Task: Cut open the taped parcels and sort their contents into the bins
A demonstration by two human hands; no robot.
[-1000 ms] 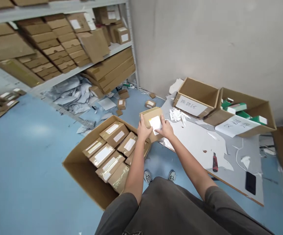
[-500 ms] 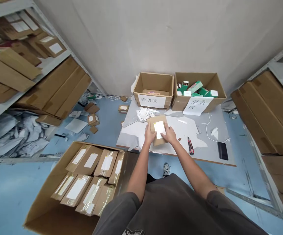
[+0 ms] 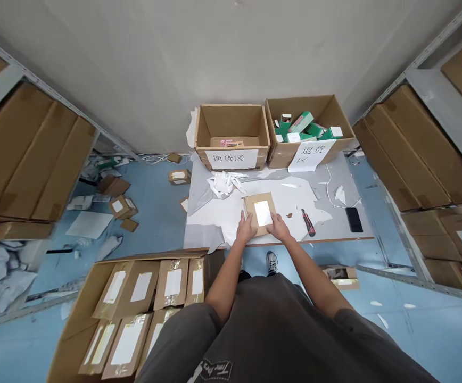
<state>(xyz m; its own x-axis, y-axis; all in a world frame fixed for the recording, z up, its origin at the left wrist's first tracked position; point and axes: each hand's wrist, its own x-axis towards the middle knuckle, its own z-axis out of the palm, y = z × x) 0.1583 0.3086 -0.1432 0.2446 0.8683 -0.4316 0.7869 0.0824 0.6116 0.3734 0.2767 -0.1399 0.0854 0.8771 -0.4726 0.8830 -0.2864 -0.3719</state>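
Note:
A small brown cardboard box (image 3: 250, 204) with a white label on its top face is between my hands, over the front part of the table. My left hand (image 3: 246, 229) grips its left side, and my right hand (image 3: 279, 227) holds the lower right edge. Fingers beneath the box are hidden. To the right of my right hand lies a red and black utility knife (image 3: 308, 223). Crumpled white paper strips (image 3: 225, 183) sit behind the box to the left. White paper (image 3: 295, 205) covers the tabletop under and around it.
Two open cartons with handwritten signs stand at the back: the left carton (image 3: 231, 125) and the right carton (image 3: 274, 157), holding green boxes (image 3: 303, 122). A phone (image 3: 354, 219) lies at right. A large carton (image 3: 75, 324) of labelled parcels stands at my left. Shelves flank both sides.
The view has turned left to right, and the scene has shifted leftward. The box now appears lower and flatter against the table, still in both hands.

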